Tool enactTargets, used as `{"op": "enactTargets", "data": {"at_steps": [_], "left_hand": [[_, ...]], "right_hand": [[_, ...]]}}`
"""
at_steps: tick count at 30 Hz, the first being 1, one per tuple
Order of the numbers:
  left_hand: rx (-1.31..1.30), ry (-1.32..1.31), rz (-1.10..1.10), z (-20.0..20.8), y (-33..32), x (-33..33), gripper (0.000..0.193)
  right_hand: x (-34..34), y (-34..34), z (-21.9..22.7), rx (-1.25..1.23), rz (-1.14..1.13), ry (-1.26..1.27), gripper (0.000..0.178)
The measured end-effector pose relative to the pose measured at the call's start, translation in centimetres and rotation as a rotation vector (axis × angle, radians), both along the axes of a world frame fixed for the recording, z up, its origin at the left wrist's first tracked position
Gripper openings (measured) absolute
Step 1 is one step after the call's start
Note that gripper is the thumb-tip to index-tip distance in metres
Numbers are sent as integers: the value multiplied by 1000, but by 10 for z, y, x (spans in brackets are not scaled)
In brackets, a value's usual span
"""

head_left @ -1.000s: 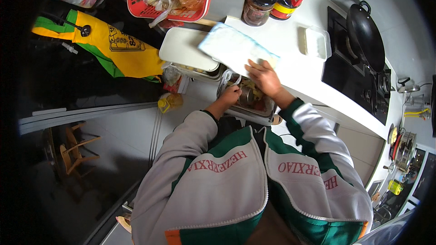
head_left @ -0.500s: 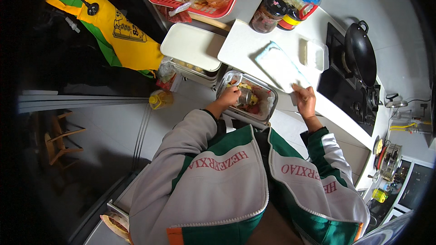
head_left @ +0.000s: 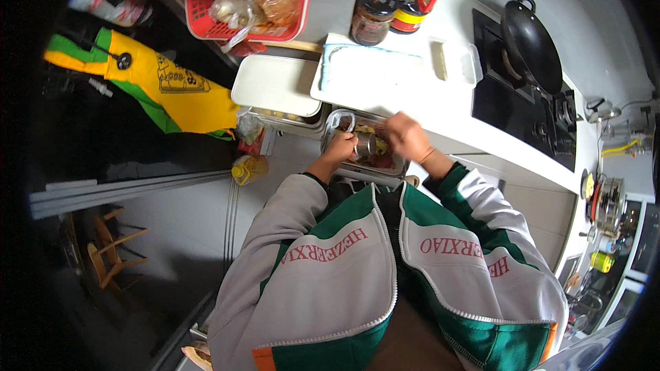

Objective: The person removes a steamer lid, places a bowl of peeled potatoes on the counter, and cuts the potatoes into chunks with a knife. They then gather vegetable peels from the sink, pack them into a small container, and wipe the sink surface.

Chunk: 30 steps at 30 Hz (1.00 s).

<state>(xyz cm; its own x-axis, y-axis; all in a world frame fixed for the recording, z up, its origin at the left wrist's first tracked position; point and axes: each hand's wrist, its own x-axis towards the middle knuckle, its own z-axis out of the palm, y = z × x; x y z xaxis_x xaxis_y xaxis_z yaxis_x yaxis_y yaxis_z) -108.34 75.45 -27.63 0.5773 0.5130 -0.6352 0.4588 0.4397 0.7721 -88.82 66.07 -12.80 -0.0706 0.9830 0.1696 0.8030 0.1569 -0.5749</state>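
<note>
My left hand is closed around a small metal cup, which lies tilted inside a grey lidless waste bin. Food scraps in yellow and reddish tones fill the bin, along with a clear plastic liner. My right hand hovers over the bin's right side, smeared by motion, so its fingers cannot be read. On the counter behind the bin lies a white board with a pale blue edge, flat and touched by neither hand.
Left of the board stands a bin with a cream lid. Behind are a red basket of bagged food and several jars and bottles. A clear plastic box and black wok stand right. An oil bottle is on the floor.
My right hand has let go of the white board and moved left and toward the bin. The board has turned and now lies flat on the counter. My left hand keeps its hold.
</note>
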Motion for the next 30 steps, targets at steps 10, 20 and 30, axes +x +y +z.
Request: {"op": "enactTargets", "data": {"at_steps": [10, 20, 30], "left_hand": [[-145, -304, -202, 10, -10, 24, 24], [36, -201, -17, -63, -2, 25, 28], [264, 18, 59, -66, 2, -3, 33]], "right_hand": [[-19, -43, -46, -281, -140, 149, 67], [-31, -47, -18, 91, -196, 271, 56], [-32, -25, -55, -88, -75, 238, 55]]}}
